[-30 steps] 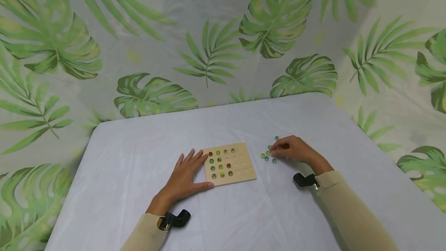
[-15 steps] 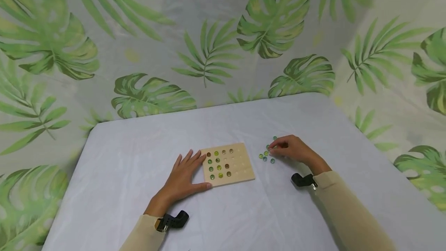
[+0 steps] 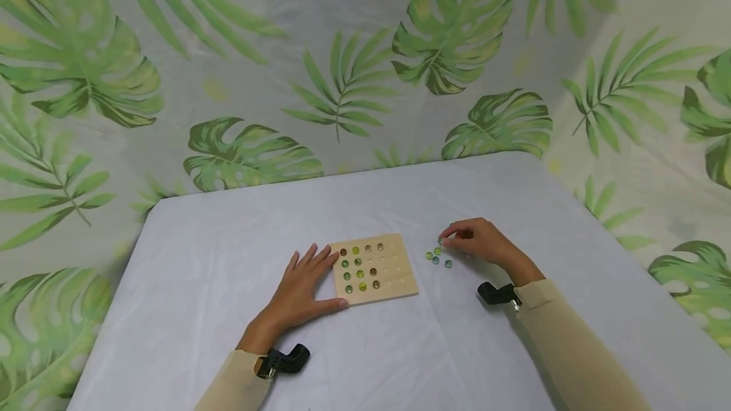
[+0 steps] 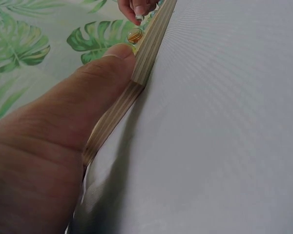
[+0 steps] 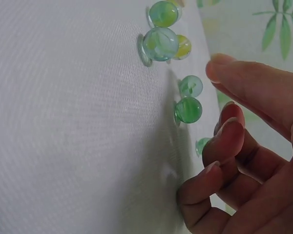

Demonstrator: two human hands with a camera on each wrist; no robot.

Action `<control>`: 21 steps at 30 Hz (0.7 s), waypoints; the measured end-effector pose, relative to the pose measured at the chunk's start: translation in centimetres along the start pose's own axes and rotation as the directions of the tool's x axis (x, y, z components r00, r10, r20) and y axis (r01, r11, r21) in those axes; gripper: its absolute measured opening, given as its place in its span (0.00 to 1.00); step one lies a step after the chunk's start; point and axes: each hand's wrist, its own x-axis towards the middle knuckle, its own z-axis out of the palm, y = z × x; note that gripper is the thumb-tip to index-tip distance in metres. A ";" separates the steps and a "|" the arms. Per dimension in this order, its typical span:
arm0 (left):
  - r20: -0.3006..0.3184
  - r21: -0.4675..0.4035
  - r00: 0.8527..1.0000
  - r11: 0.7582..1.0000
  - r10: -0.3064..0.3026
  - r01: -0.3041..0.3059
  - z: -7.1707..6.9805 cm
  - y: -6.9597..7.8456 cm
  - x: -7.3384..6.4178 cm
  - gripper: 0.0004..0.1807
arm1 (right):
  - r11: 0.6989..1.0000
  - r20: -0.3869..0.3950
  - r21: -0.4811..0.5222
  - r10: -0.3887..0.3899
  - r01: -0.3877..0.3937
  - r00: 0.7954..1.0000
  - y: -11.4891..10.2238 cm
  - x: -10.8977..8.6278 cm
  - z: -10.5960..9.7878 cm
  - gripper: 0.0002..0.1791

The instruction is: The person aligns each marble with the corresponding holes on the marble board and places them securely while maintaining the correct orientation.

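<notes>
My left hand [image 3: 299, 287] lies spread at the left side of a pale wooden board [image 3: 402, 271] with round hollows. Its thumb [image 4: 95, 80] rests at the near corner, fingertips at the far one. Green, yellow and brown marbles, such as a brown marble [image 3: 373, 271], fill the left part of the board. Right of it, my right hand [image 3: 482, 243] reaches low over loose glass marbles. In the right wrist view, a green marble [image 5: 189, 109] and a paler marble [image 5: 191, 86] lie near its thumb and loosely bent fingers. No marble shows between the fingertips.
Nearer to me lie a yellow-green marble [image 3: 429, 255] and a bluish marble [image 3: 448, 264]. A white cloth [image 3: 365, 347] covers the table. Behind it hangs a leaf-patterned curtain [image 3: 342, 163]. Each wrist wears a black camera [image 3: 285, 360].
My right hand has shifted slightly away from me and left, its fingertips now at a pale marble. The farthest loose marble is hidden behind it. My left hand stays on the board.
</notes>
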 end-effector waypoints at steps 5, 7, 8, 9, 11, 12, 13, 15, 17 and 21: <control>-0.007 -0.015 1.000 1.000 0.002 -0.002 -0.1 0.1 -0.1 0.53 | 1.000 -0.021 -0.008 -0.019 0.019 1.000 -0.5 0.3 0.2 0.10; -0.011 -0.016 1.000 1.000 0.005 -0.005 -0.1 0.1 -0.1 0.53 | 1.000 -0.025 0.001 -0.026 0.026 0.999 -0.7 0.5 0.4 0.10; -0.014 -0.019 1.000 1.000 0.007 -0.008 -0.1 0.2 0.0 0.53 | 0.999 -0.024 0.009 -0.031 0.031 0.999 -0.8 0.7 0.4 0.10; -0.013 -0.015 1.000 1.000 0.006 -0.006 -0.1 0.2 0.0 0.53 | 0.999 -0.021 0.014 -0.035 0.035 0.999 -0.9 0.8 0.5 0.10; -0.008 -0.009 1.000 1.000 0.000 0.000 -0.1 0.1 0.0 0.53 | 0.999 -0.014 0.022 -0.047 0.047 0.999 -1.2 1.0 0.7 0.10; -0.006 -0.007 1.000 1.000 -0.001 0.001 -0.1 0.1 0.0 0.53 | 0.998 -0.010 0.024 -0.052 0.053 0.999 -1.4 1.2 0.8 0.10; -0.005 -0.005 1.000 1.000 -0.001 0.001 -0.1 0.1 0.0 0.53 | 0.998 -0.006 0.023 -0.060 0.060 0.998 -1.7 1.3 0.8 0.10; 0.004 0.002 1.000 1.000 -0.005 0.005 -0.1 0.0 0.0 0.53 | 0.997 0.001 0.010 -0.079 0.079 0.997 -1.9 1.5 1.0 0.11; 0.007 0.004 1.000 1.000 -0.005 0.005 -0.2 0.0 0.1 0.53 | 0.996 0.008 -0.003 -0.092 0.092 0.996 -2.2 1.8 1.1 0.11; 0.014 0.016 1.000 1.000 -0.016 0.016 -0.2 -0.1 0.0 0.54 | 0.994 0.017 -0.013 -0.112 0.113 0.994 -2.4 2.5 1.5 0.11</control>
